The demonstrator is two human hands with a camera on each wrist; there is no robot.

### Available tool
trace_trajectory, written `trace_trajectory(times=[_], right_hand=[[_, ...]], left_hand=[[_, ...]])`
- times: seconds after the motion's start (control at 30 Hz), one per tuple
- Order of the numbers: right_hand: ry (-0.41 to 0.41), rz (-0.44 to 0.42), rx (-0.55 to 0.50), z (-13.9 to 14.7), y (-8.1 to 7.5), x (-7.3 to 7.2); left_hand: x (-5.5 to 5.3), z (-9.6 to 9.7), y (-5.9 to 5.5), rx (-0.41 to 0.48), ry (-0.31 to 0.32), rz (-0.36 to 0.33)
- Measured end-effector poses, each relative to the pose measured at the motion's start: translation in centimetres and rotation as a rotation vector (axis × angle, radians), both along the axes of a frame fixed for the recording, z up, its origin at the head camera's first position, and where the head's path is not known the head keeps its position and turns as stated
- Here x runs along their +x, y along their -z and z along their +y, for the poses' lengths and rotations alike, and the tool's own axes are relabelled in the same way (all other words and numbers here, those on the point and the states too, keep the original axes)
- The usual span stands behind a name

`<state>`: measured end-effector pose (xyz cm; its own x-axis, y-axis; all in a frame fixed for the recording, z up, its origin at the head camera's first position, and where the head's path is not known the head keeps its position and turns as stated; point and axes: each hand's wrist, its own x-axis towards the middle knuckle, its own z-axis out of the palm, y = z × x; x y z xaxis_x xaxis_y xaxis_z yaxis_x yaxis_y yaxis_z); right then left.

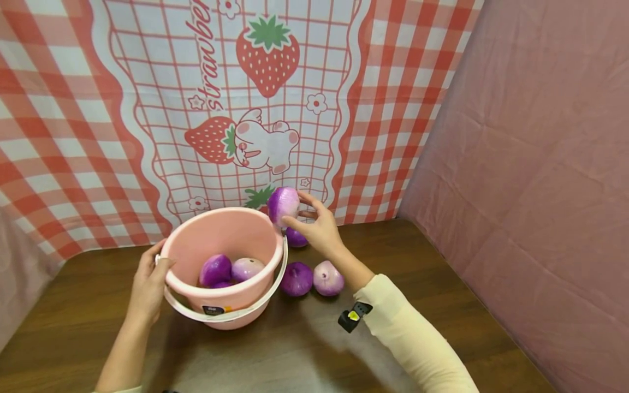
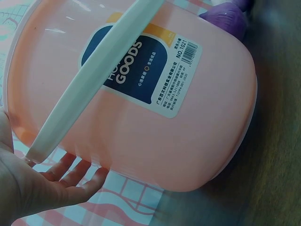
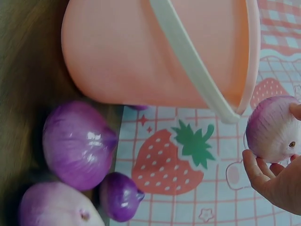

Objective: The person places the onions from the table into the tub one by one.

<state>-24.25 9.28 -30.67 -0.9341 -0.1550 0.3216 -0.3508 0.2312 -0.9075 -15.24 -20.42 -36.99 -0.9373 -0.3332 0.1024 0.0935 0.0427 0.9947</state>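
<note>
A pink bucket with a white handle stands on the table, several purple onions lying inside it. My left hand grips the bucket's left rim, thumb over the edge; in the left wrist view its fingers lie along the outer wall. My right hand holds a purple-and-white onion just above the bucket's right rim. In the right wrist view this onion sits between thumb and fingers.
Right of the bucket a dark purple onion and a paler onion lie side by side. Another purple onion sits behind them, partly hidden by my right hand. A strawberry-print checked cloth hangs behind the wooden table; a pink cloth hangs at right.
</note>
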Motion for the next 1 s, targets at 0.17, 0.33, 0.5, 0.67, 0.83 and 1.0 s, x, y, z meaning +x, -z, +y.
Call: trace_trajectory(times=[0.17,0.33,0.5,0.67,0.83,1.0], right_hand=[[-0.041,-0.016,0.004,-1.0,-2.0,2.0],[-0.069,-0.013,0.006,-1.7,-1.4,1.2],[-0.079,0.01,-0.033,-2.3,-0.4,0.5],[-0.088,0.045,-0.044,-3.1,-0.3,0.8],[-0.104,0.027,-0.05,-3.9,-0.3,1.0],[-0.144,0.02,-0.063,-4.6,-0.5,1.3]], left_hand=[[0.0,0.1,0.0,-0.008,-0.01,-0.011],[0.1,0.0,0.0,-0.004,-0.011,-0.008],[0.0,0.0,0.1,0.013,-0.007,-0.005],[0.0,0.1,0.0,0.003,-0.01,-0.016],[0.0,0.1,0.0,0.0,-0.01,-0.024],[0.0,0.0,0.0,-0.003,-0.009,-0.034]])
